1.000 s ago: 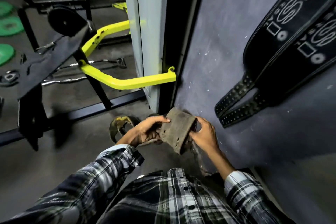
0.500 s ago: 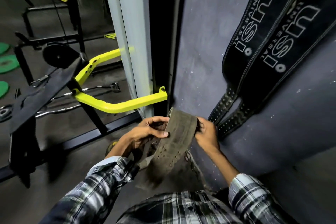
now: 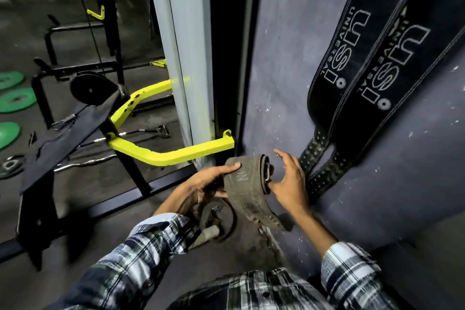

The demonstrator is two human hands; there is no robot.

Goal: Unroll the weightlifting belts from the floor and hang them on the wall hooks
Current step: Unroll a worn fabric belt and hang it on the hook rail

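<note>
A worn, grey-brown leather belt (image 3: 247, 184) is held in mid-air near the foot of a wall, just above the floor. Its surface is scuffed and dusty, with faint lettering on the outer face. The upper part is still wound into a tight coil with a metal buckle tucked at its core; a loose tail with punched holes hangs down from it.

The left hand (image 3: 206, 185) grips the coil from the left, thumb laid flat over the top and fingers curled underneath. The right hand (image 3: 289, 180) cups the coil's open end from the right, thumb pressed against the edge and fingers spread and apart. Both sleeves are plaid flannel.

Below the hands, on the dark floor (image 3: 105, 184), lies a second rolled belt (image 3: 216, 219), round and dull.

To the right, two wide black belts (image 3: 372, 63) hang flat against the wall (image 3: 281, 58), stitched along the edges and printed with white lettering, narrowing to hole-punched straps. The wall is matt blue-grey, flecked with white.

To the left stands a pale pillar (image 3: 186, 45) and a glossy yellow frame (image 3: 176, 153) of bent tube. Green round plates (image 3: 15, 98) lie further left.
</note>
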